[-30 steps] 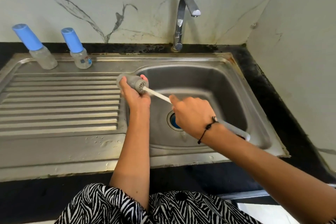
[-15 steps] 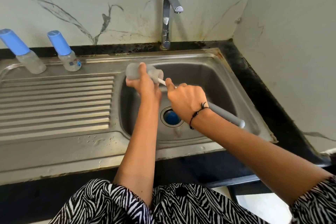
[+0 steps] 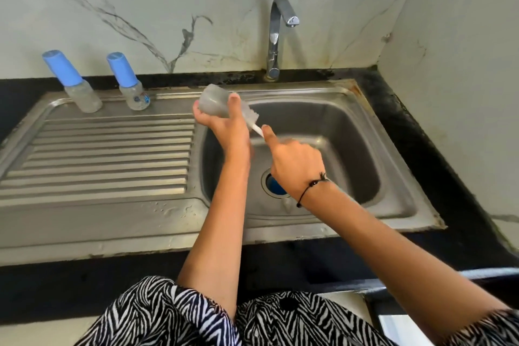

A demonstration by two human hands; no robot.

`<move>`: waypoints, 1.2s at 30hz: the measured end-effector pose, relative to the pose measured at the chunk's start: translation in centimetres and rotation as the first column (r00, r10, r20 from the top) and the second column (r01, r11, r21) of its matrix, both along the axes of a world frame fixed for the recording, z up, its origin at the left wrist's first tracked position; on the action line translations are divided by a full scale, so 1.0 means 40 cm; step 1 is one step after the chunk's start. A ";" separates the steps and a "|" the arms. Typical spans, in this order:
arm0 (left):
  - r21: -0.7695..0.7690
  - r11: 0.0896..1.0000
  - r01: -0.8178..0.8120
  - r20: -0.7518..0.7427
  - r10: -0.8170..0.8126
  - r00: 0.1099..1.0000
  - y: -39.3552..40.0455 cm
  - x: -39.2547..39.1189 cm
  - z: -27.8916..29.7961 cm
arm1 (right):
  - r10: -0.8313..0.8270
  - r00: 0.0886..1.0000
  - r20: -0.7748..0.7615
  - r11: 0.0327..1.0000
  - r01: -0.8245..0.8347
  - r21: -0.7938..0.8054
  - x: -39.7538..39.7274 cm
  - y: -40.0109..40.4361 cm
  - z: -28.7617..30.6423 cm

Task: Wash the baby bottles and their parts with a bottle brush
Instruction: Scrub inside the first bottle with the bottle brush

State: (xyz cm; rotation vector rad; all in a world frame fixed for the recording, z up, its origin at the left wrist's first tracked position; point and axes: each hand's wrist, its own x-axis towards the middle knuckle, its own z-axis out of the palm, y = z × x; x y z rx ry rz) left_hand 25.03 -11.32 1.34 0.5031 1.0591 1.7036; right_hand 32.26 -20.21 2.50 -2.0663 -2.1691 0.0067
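My left hand (image 3: 224, 126) grips a clear, uncapped baby bottle (image 3: 214, 104) lying sideways over the left rim of the sink basin (image 3: 351, 149). The bottle brush (image 3: 254, 123) has its white bristle head at the bottle's mouth, with a short length of white stem showing. My right hand (image 3: 295, 166) holds the brush handle, index finger stretched along the stem; the rest of the handle is hidden under that hand. Two more bottles with blue caps, one (image 3: 75, 84) and the other (image 3: 129, 84), stand upright at the back of the drainboard.
The ribbed steel drainboard (image 3: 106, 160) lies to the left of the basin. A chrome tap (image 3: 278, 36) stands behind the basin with no water running. A blue stopper (image 3: 276, 187) sits in the drain. Marble walls close off the back and right.
The brush has slid further into the bottle, so less stem shows. My right hand has moved closer to the bottle's mouth. The camera view has shifted a little.
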 end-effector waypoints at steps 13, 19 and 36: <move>-0.055 0.998 -0.001 -0.285 -0.015 0.958 -0.013 -0.072 -0.093 | 0.017 0.994 -0.104 0.983 -0.035 -0.178 0.058 -0.086 -0.001; -0.101 0.994 -0.049 -0.307 0.016 0.951 0.022 -0.048 -0.121 | 0.070 0.971 0.227 0.996 -0.057 -0.066 0.061 -0.090 0.002; -0.226 0.974 0.032 0.218 0.019 0.976 0.187 -0.044 -0.106 | -0.158 0.985 -0.070 0.981 0.149 -0.128 0.082 0.008 0.008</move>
